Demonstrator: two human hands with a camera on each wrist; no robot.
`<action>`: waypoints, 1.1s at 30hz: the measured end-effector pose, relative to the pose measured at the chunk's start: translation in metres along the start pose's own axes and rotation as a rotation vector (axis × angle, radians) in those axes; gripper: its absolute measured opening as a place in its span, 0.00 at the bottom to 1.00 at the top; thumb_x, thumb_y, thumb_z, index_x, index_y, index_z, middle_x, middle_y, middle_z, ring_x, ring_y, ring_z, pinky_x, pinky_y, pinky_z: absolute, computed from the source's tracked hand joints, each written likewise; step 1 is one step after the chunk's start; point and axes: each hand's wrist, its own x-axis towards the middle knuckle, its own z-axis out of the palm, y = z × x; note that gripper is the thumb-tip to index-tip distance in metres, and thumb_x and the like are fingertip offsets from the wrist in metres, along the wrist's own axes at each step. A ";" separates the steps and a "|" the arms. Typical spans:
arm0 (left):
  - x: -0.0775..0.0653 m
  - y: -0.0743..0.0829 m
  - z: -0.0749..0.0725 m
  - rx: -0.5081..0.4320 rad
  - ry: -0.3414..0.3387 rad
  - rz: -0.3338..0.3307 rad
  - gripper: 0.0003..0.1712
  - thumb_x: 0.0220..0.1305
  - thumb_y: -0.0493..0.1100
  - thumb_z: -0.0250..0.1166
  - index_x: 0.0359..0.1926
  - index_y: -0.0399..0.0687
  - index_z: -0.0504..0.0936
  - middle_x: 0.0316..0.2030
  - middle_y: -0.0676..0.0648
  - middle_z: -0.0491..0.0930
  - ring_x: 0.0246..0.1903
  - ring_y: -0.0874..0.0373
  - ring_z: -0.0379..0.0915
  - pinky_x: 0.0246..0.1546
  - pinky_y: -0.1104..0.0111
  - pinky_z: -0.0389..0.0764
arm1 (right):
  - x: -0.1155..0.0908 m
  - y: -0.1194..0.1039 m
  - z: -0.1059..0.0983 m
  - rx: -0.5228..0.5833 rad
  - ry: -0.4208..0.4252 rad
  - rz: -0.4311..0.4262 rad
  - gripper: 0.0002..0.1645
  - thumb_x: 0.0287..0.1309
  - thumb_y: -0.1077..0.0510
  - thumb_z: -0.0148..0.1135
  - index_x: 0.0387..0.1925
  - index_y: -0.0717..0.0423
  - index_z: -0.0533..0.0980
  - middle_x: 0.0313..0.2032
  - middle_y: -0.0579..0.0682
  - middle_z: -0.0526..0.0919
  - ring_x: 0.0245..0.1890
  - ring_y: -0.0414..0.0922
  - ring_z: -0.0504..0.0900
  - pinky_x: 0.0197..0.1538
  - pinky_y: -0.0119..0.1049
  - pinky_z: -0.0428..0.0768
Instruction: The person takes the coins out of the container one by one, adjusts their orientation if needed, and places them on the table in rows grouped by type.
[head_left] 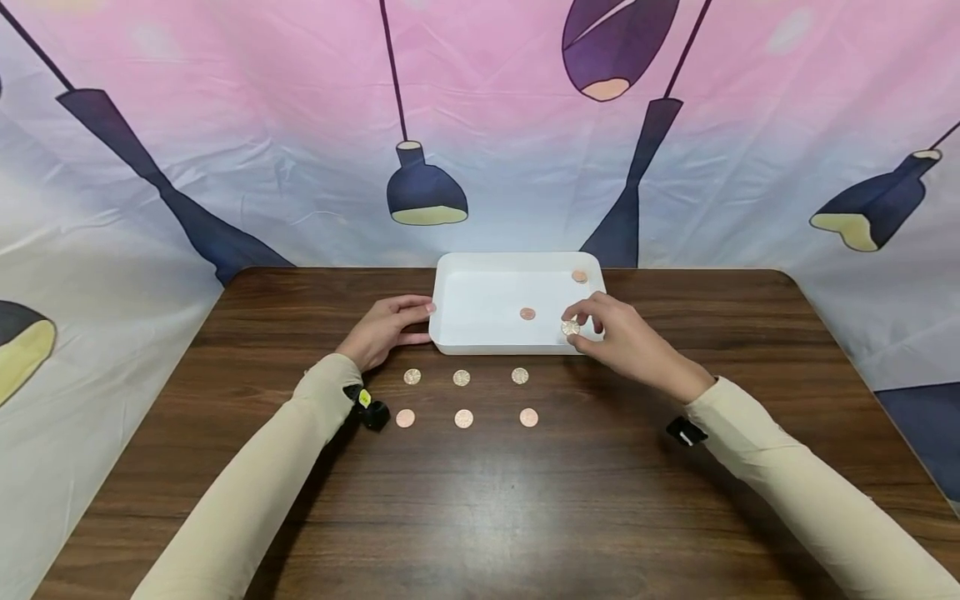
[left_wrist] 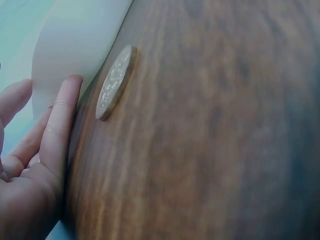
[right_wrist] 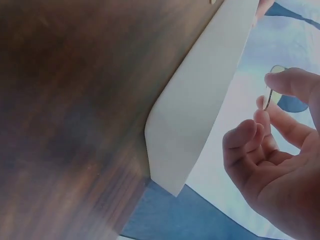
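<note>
My right hand (head_left: 622,337) pinches a gold-coloured coin (head_left: 570,327) between thumb and fingertips over the right end of a white tray (head_left: 487,343). In the right wrist view the coin (right_wrist: 269,95) is seen nearly edge-on, above the tray's rim. My left hand (head_left: 386,329) rests at the tray's left side, its fairly straight fingers touching the wall. Inside the tray lie copper-coloured coins, one near the middle (head_left: 528,314) and another at the back right corner (head_left: 580,277). A gold coin (left_wrist: 116,82) lies on the wood close to the left fingers.
On the brown wooden table (head_left: 480,517), in front of the tray, a row of gold coins (head_left: 461,378) lies above a row of copper coins (head_left: 463,418). A patterned cloth (head_left: 315,192) hangs behind the table's far edge.
</note>
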 end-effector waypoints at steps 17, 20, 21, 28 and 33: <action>-0.003 0.002 0.000 0.002 -0.006 0.012 0.34 0.79 0.47 0.64 0.77 0.38 0.68 0.73 0.38 0.67 0.63 0.48 0.76 0.57 0.63 0.89 | -0.032 -0.004 0.015 0.011 0.004 -0.021 0.10 0.62 0.64 0.75 0.45 0.58 0.85 0.34 0.47 0.81 0.31 0.42 0.75 0.34 0.33 0.78; -0.002 0.001 0.000 0.002 -0.005 0.010 0.34 0.79 0.47 0.65 0.77 0.39 0.68 0.74 0.37 0.67 0.64 0.47 0.76 0.57 0.63 0.89 | -0.035 -0.002 0.019 -0.019 -0.009 -0.041 0.11 0.62 0.64 0.76 0.46 0.59 0.86 0.34 0.47 0.80 0.32 0.42 0.78 0.35 0.34 0.81; -0.002 0.001 0.000 -0.001 -0.003 0.008 0.34 0.79 0.47 0.65 0.77 0.39 0.68 0.74 0.38 0.67 0.64 0.47 0.76 0.57 0.63 0.89 | -0.036 -0.002 0.021 -0.032 -0.011 -0.049 0.11 0.62 0.65 0.76 0.46 0.59 0.86 0.34 0.47 0.81 0.33 0.43 0.79 0.36 0.36 0.82; -0.001 0.000 0.000 0.004 0.002 0.014 0.34 0.78 0.47 0.65 0.77 0.39 0.68 0.73 0.38 0.68 0.62 0.49 0.77 0.57 0.63 0.89 | -0.039 -0.001 0.031 -0.102 -0.050 -0.047 0.08 0.63 0.65 0.74 0.42 0.55 0.84 0.36 0.47 0.82 0.37 0.44 0.85 0.40 0.44 0.88; 0.000 -0.002 0.001 -0.006 -0.005 0.023 0.34 0.78 0.46 0.65 0.77 0.37 0.68 0.72 0.37 0.69 0.61 0.49 0.78 0.57 0.63 0.89 | -0.042 -0.001 0.033 -0.144 -0.059 -0.016 0.07 0.64 0.64 0.74 0.42 0.57 0.84 0.36 0.49 0.82 0.36 0.46 0.85 0.38 0.50 0.87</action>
